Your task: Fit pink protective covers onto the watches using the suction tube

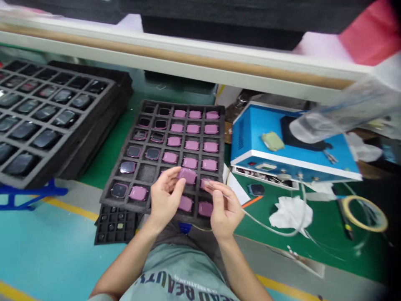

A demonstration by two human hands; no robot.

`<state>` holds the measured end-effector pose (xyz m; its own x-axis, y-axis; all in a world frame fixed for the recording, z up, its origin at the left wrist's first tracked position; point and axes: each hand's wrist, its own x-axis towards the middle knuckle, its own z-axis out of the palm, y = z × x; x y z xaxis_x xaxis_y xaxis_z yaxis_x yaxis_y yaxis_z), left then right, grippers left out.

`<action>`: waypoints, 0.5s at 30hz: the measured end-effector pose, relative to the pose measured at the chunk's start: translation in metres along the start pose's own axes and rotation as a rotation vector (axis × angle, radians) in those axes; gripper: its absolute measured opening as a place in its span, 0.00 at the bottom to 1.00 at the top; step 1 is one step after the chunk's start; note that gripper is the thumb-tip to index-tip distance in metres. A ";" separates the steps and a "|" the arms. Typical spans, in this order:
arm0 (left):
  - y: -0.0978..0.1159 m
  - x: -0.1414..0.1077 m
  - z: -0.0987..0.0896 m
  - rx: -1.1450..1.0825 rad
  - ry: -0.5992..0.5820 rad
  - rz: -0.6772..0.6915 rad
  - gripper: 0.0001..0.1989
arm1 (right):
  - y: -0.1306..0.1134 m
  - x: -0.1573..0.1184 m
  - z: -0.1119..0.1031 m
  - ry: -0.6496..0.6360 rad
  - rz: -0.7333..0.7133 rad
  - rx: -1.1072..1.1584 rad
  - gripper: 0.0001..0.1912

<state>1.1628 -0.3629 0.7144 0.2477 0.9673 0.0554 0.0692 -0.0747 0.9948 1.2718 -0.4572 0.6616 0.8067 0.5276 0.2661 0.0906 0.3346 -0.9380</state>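
Observation:
My left hand (167,194) pinches a purple smartwatch case (188,176) between thumb and fingers, just above a foam tray (133,205). In my right hand (226,211) is a thin pen-like tool (213,186), its tip pointing left toward the case. A pale tube (266,227) runs off to the right from that hand. Purple cases fill many compartments of the tray, some with plain purple backs showing. Toward its left side, watch cases (119,190) lie with dark screens up. My fingers hide part of the nearest rows.
A blue machine (244,138) with a yellow-green watch case (272,141) and a clear cylinder (326,119) on top stands at right. Near it lie a dark watch (256,190), crumpled tissue (290,213) and a tape roll (365,213). Stacked dark trays (103,98) stand left; a shelf edge (188,54) crosses behind.

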 end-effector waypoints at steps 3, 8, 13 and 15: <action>0.002 0.015 -0.038 0.242 0.169 0.132 0.18 | -0.001 -0.002 0.000 -0.014 0.029 -0.007 0.07; -0.006 0.019 -0.086 0.721 0.197 0.184 0.14 | -0.002 -0.002 0.000 -0.015 0.039 -0.028 0.07; -0.003 0.013 -0.092 1.152 0.205 0.291 0.15 | -0.002 -0.001 -0.001 -0.027 0.043 -0.042 0.08; 0.003 0.025 -0.090 1.165 0.126 0.354 0.16 | -0.001 -0.001 -0.001 -0.037 0.046 -0.049 0.08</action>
<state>1.0821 -0.3171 0.7267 0.3376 0.8613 0.3798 0.8567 -0.4483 0.2551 1.2716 -0.4594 0.6623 0.7885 0.5705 0.2298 0.0833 0.2712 -0.9589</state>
